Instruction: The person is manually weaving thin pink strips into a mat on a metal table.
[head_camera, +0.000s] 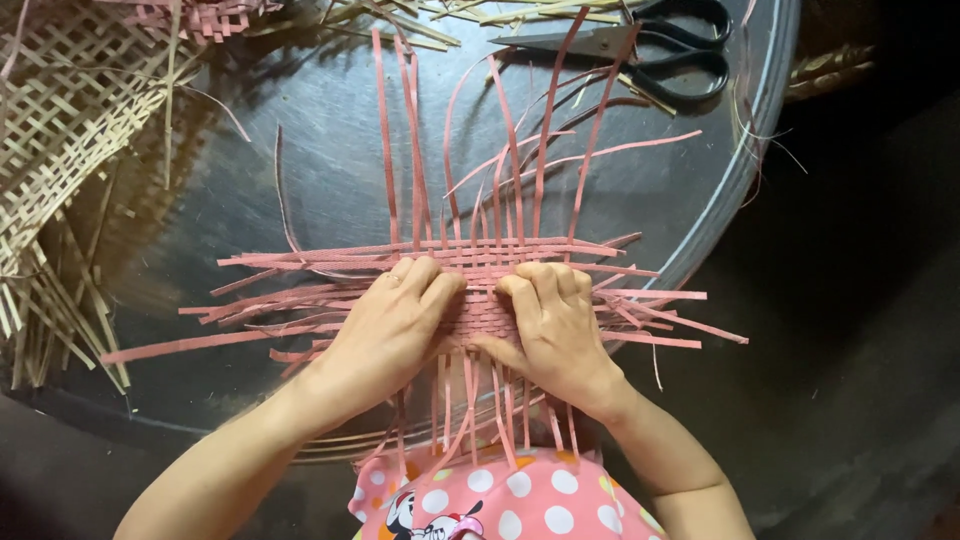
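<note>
Pink strip weave (480, 305) lay on round metal tray (330, 150), near edge, under both hands. Left hand (395, 325) and right hand (555, 325) pressed flat on it, fingers curled down, pinning strips, nothing lifted. Small woven centre done; long strip ends loose all round. Scissors (650, 45) far side. Pale woven mat (60, 130) at left. Surroundings dark.

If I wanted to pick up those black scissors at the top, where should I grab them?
Probably by the black loop handles of the scissors, coming from the right. The blades are shut and point left toward the loose straw-coloured strips, so the handle end is the safe part. The scissors lie flat on the round metal tray, far from both hands.
</note>
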